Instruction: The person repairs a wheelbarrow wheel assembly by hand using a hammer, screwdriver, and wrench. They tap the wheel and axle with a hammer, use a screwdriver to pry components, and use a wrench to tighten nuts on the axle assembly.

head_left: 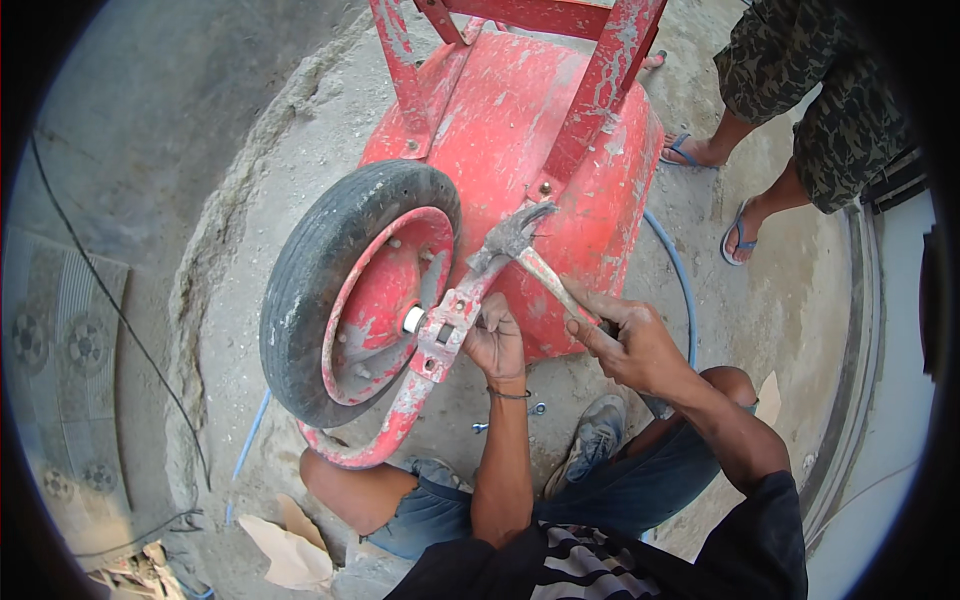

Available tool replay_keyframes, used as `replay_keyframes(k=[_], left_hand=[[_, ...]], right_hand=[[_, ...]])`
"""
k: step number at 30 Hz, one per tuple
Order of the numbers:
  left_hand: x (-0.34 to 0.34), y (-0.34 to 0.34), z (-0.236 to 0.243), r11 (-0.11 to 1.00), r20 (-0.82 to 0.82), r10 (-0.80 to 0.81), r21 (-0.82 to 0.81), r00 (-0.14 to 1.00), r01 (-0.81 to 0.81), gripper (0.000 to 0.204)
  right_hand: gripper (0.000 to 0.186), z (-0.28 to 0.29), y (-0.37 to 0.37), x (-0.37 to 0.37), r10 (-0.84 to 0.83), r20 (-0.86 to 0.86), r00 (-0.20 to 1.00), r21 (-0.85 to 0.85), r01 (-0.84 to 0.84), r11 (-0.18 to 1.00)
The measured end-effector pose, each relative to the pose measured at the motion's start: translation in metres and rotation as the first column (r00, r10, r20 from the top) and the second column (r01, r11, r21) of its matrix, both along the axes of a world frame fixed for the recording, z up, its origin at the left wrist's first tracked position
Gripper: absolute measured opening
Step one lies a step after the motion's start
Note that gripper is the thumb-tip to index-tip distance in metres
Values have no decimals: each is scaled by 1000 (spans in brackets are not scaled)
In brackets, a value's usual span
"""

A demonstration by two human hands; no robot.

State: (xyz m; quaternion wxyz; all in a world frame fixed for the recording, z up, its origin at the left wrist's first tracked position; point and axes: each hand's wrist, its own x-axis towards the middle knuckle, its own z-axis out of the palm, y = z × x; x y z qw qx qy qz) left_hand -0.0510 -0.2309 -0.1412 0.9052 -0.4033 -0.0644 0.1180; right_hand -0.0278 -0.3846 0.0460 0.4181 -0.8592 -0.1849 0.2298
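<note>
An upturned red wheelbarrow with scuffed, cement-stained paint lies in front of me, its tray [500,100] bottom side up. On its near left is the wheel [300,270], a black tire on a red rim, with a white sleeve [414,320] at the hub beside a red axle bracket [443,335]. My left hand [497,338] is closed against the bracket's right side; what its fingers pinch is hidden. My right hand [637,345] grips a hammer [545,275] by the handle. The hammer's grey head is over the frame tube, just above my left hand; whether it touches cannot be told.
A wrench [539,409] lies on the dusty ground between my feet. A blue hose [672,250] runs behind the tray. At the upper right stands another person in camouflage shorts [785,60] and flip-flops. Torn brown paper [285,550] and a dark cable [120,310] are at left.
</note>
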Motion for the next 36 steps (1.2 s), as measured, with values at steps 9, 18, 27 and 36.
replay_keyframes(k=[9, 18, 27, 36], left_hand=[[2, -1, -4, 991, 16, 55, 118, 998, -56, 17], [8, -9, -2, 995, 110, 55, -93, 992, -45, 21], [3, -4, 5, 843, -107, 107, 537, 989, -33, 21], [6, -1, -4, 741, -218, 166, 671, 962, 24, 46]], right_hand=[[45, 5, 4, -4, 89, 113, 990, 4, -90, 996], [43, -7, -20, -12, -133, -40, 990, 147, 137, 980], [41, -22, 6, -112, -140, -845, 516, 364, 747, 556], [28, -87, 72, -129, -92, -767, 635, 585, 751, 306]])
